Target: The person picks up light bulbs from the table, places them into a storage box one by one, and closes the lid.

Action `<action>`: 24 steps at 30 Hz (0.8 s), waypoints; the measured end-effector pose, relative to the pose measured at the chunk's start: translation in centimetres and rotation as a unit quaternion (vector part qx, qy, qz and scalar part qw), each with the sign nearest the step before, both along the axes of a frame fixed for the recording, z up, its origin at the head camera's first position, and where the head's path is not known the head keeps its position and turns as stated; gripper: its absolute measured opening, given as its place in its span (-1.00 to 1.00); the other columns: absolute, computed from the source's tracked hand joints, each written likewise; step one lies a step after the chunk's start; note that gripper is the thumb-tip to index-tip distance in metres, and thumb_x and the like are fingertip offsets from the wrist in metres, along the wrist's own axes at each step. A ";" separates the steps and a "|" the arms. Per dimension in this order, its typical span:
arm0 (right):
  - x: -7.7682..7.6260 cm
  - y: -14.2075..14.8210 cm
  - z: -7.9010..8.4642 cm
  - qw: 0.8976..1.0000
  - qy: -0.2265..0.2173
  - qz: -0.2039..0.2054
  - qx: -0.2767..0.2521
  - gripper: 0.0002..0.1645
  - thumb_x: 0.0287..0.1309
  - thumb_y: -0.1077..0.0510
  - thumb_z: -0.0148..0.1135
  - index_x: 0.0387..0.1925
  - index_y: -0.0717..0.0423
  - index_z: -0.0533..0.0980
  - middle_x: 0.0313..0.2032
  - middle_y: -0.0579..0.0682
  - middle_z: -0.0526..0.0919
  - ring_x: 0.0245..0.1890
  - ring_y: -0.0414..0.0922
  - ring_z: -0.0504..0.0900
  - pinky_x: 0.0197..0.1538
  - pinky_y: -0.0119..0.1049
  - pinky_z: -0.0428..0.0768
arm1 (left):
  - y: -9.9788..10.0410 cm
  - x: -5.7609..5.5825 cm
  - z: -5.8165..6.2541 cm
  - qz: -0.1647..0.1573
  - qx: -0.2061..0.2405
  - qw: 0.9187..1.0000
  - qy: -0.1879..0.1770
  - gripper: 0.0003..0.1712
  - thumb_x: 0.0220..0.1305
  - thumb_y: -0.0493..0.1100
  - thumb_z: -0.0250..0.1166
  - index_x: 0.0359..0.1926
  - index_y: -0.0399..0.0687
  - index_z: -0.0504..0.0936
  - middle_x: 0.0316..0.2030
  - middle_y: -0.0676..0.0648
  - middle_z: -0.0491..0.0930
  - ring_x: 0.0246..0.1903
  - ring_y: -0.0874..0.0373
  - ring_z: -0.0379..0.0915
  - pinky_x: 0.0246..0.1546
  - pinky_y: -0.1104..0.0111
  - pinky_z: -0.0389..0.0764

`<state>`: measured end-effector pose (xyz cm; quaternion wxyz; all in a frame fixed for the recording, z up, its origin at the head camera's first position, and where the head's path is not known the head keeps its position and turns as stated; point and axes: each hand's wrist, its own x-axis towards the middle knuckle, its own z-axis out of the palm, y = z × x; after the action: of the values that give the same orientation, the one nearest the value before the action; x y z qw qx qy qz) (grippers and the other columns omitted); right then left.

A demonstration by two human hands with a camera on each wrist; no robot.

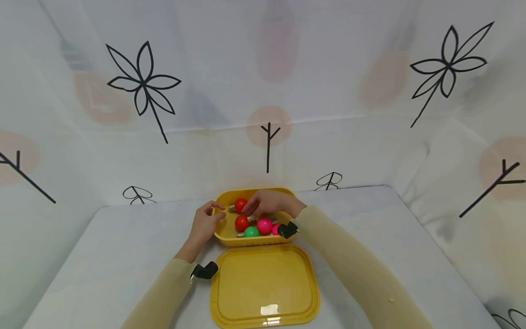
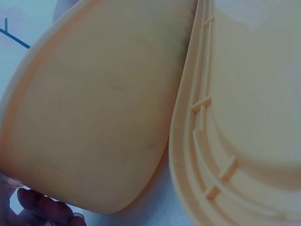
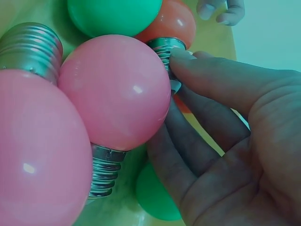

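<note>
Several round light bulbs lie in a yellow plastic box (image 1: 255, 241) in the head view. My right hand (image 1: 267, 203) reaches into it, and its thumb and fingers pinch the metal screw base of a red bulb (image 3: 174, 23). Close to those fingers sit two pink bulbs (image 3: 115, 89), with a green bulb (image 3: 113, 14) above and another green one partly covered below. A second red bulb (image 1: 240, 205) lies toward the back. At the box's left end my left hand (image 1: 204, 224) grips the rim, thumb and forefinger over the edge, other fingers curled against the outer wall.
A yellow lid (image 1: 263, 283) with a raised border lies flat on the white-covered table (image 1: 353, 256), right in front of the box. White cloth (image 1: 205, 155) with drawn plants hangs behind and at both sides.
</note>
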<state>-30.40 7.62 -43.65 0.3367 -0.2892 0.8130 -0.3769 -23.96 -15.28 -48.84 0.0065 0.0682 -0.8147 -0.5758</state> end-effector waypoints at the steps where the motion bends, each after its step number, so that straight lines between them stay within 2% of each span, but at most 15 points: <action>1: 0.0 0.0 0.0 1.000 0.001 -0.002 0.003 -0.61 0.23 0.32 0.29 0.11 0.16 0.63 -0.03 -0.04 0.71 -0.01 -0.14 0.64 0.07 -0.30 0.59 | 0.0 0.0 0.0 0.000 -0.001 1.000 0.001 -0.81 0.23 -0.27 0.27 -0.12 -0.15 0.61 0.24 -0.21 0.44 0.24 -0.07 0.24 0.30 0.07 0.33; 4: -0.1 -0.1 0.0 1.000 0.005 -0.005 0.011 -0.61 0.23 0.32 0.29 0.11 0.13 0.63 -0.04 -0.07 0.71 -0.03 -0.16 0.64 0.07 -0.31 0.59 | 0.0 -0.1 0.0 0.002 -0.005 1.000 0.001 -0.82 0.23 -0.26 0.28 -0.13 -0.15 0.61 0.21 -0.22 0.46 0.20 -0.08 0.25 0.31 0.06 0.32; 8: -0.1 0.0 0.0 1.000 0.005 -0.006 0.007 -0.60 0.23 0.33 0.28 0.11 0.14 0.63 -0.04 -0.06 0.71 -0.02 -0.15 0.64 0.07 -0.30 0.59 | 0.0 -0.1 0.0 0.007 -0.005 1.000 0.005 -0.83 0.22 -0.27 0.28 -0.14 -0.14 0.62 0.20 -0.22 0.46 0.24 -0.09 0.24 0.36 0.00 0.20; 14: 0.1 0.4 0.1 1.000 0.019 -0.012 -0.005 -0.60 0.22 0.37 0.25 0.10 0.17 0.62 -0.04 -0.04 0.72 -0.03 -0.16 0.65 0.07 -0.29 0.59 | 0.1 -0.1 -0.4 -0.004 -0.006 1.000 0.018 -0.84 0.24 -0.28 0.29 -0.14 -0.18 0.63 0.17 -0.20 0.50 0.33 -0.07 0.21 0.41 0.00 0.08; 24: -0.2 1.5 1.6 0.997 0.068 -0.020 -0.022 -0.61 0.25 0.27 0.27 0.11 0.19 0.62 0.00 0.12 0.69 -0.06 -0.13 0.64 0.07 -0.26 0.59 | -0.4 -0.1 0.2 -0.015 -0.006 1.000 0.010 -0.79 0.32 -0.21 0.27 -0.08 -0.19 0.65 0.22 -0.17 0.49 0.36 -0.05 0.17 0.40 0.06 0.13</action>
<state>-30.63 9.08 -42.09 0.2669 -0.3049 0.8310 -0.3811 -24.02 -15.72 -48.61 0.0065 0.0504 -0.8190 -0.5715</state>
